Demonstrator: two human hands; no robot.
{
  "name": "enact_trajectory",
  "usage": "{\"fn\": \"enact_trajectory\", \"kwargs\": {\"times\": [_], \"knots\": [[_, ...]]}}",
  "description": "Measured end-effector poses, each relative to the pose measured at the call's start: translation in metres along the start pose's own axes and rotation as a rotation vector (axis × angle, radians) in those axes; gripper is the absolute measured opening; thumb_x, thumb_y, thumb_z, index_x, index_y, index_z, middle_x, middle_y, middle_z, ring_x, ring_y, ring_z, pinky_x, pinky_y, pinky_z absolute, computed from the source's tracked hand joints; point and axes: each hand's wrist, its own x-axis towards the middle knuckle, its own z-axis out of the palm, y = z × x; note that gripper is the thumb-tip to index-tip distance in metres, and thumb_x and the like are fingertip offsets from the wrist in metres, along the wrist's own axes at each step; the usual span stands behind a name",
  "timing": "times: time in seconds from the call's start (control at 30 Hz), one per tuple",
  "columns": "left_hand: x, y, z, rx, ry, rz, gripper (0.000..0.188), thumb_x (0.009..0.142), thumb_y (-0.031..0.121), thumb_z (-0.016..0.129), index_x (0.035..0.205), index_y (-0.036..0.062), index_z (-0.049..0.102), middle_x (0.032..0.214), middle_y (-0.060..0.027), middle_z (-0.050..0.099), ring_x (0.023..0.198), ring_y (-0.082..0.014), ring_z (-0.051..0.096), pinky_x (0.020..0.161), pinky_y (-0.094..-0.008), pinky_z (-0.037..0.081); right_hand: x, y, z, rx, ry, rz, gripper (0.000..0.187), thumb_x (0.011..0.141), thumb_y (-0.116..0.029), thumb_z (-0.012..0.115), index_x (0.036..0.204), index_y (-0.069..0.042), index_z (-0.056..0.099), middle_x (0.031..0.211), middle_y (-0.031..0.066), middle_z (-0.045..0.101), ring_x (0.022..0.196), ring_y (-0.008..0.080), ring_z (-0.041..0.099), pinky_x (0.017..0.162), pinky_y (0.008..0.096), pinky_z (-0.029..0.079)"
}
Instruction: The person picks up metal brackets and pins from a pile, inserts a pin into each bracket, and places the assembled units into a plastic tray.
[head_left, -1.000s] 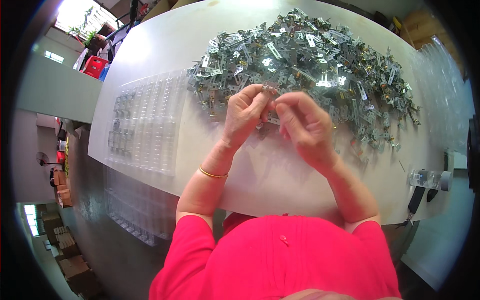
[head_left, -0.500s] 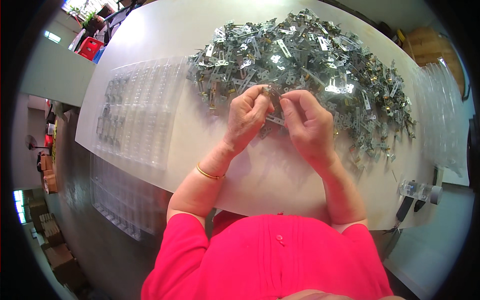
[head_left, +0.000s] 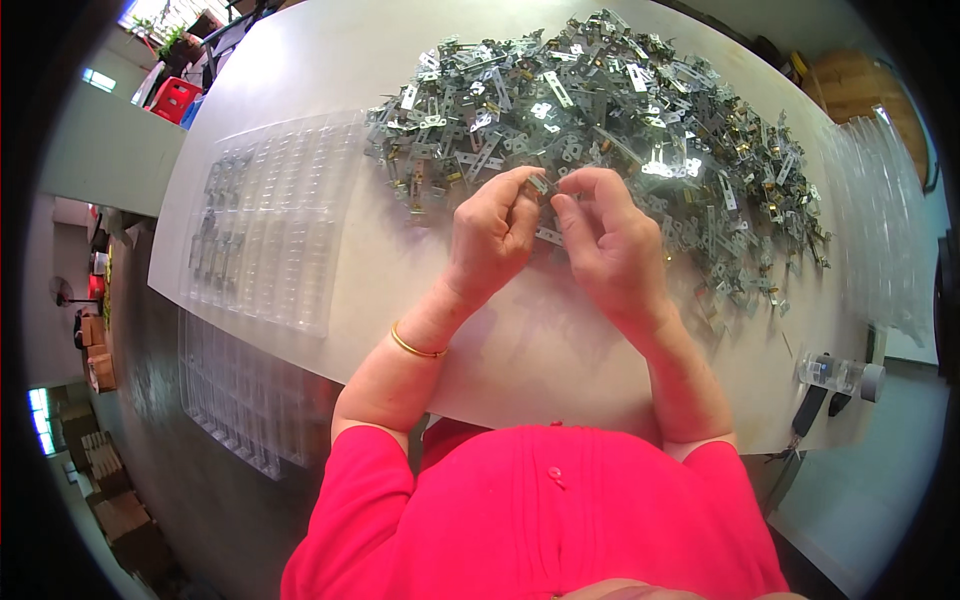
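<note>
Both of my hands meet over the near edge of a large pile of small metal brackets (head_left: 560,110), silvery with some brass-coloured bits. My left hand (head_left: 492,225) pinches a small metal bracket (head_left: 540,184) between thumb and forefinger. Close beside it, my right hand (head_left: 612,240) has its thumb and forefinger pressed together at the bracket's right end; fingers partly hide what lies between them. Under the hands, another flat metal strip (head_left: 549,236) shows on the table.
A clear plastic tray (head_left: 290,230) at the left holds rows of metal pieces in its left part. Another clear tray (head_left: 235,395) sits lower, past the table edge. Clear plastic trays (head_left: 880,230) are stacked at right, near a clear bottle (head_left: 835,374) and a black-handled tool (head_left: 808,415).
My hands have shifted very slightly left and the fingers have adjusted around the bracket. The whole view has moved a little; the trays and pile stay as they were.
</note>
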Motion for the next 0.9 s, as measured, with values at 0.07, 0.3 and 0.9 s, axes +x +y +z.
{"fn": "enact_trajectory", "kwargs": {"times": [0.07, 0.3, 0.9], "knots": [[0.000, -0.003, 0.002, 0.095, 0.050, 0.168, 0.023, 0.090, 0.000, 0.062, 0.113, -0.0024, 0.068, 0.081, -0.0134, 0.068, 0.066, -0.0225, 0.067, 0.061, -0.0320, 0.053, 0.000, -0.003, 0.000, 0.014, -0.020, 0.062, 0.013, 0.095, -0.009, 0.066, 0.107, -0.006, 0.062, 0.073, 0.0123, 0.067, 0.060, 0.0259, 0.068, 0.054, 0.0355, 0.050], [0.002, -0.004, 0.002, 0.210, 0.058, 0.361, 0.029, 0.085, -0.003, 0.063, 0.114, 0.0004, 0.067, 0.082, -0.0119, 0.068, 0.064, -0.0263, 0.067, 0.058, -0.0352, 0.054, 0.000, -0.002, -0.004, -0.026, -0.070, -0.008, 0.014, 0.095, -0.010, 0.065, 0.109, -0.007, 0.062, 0.075, 0.0145, 0.067, 0.062, 0.0283, 0.068, 0.057, 0.0376, 0.051], [-0.002, 0.018, -0.004, -0.381, -0.124, -0.392, 0.024, 0.105, 0.015, 0.053, 0.115, 0.0015, 0.070, 0.077, 0.0055, 0.063, 0.063, -0.0009, 0.052, 0.053, -0.0184, 0.042, 0.008, 0.002, -0.018, 0.159, 0.115, 0.035, 0.008, 0.095, -0.010, 0.069, 0.103, -0.006, 0.067, 0.073, 0.0015, 0.063, 0.058, 0.0078, 0.052, 0.054, 0.0257, 0.044]]}}
